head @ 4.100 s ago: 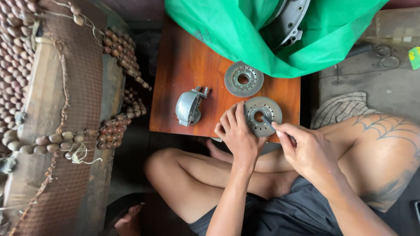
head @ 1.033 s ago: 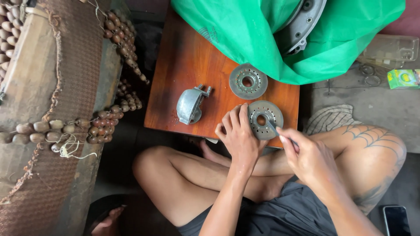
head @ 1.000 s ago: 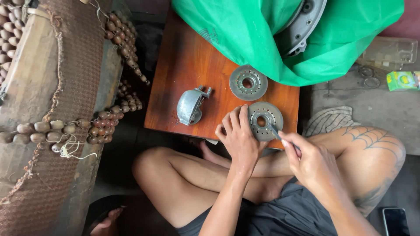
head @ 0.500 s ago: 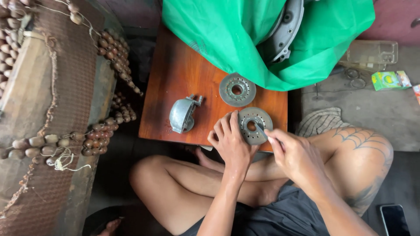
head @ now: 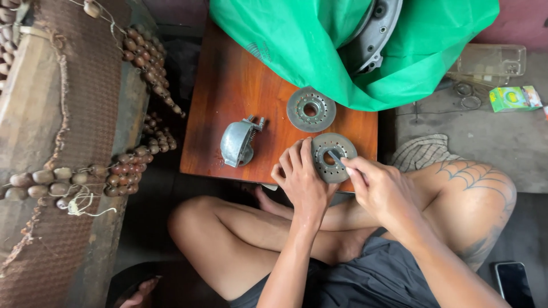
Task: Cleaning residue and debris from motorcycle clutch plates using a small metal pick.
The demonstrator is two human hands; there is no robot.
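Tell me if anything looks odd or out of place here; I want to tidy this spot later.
One thing: the near metal disc sits at the wooden board's front edge, slightly overhanging, steadied by the left hand while the right hand pokes a thin tool into its centre. No spills or visible damage.

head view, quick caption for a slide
Left hand steadies a metal disc on a wooden board; right hand pokes its centre with a thin tool.

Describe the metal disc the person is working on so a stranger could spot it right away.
On the small reddish wooden table there are two round grey discs. It is the nearer disc, at the table's front edge, pinned by the left hand while the right hand pokes a thin tool into its centre.
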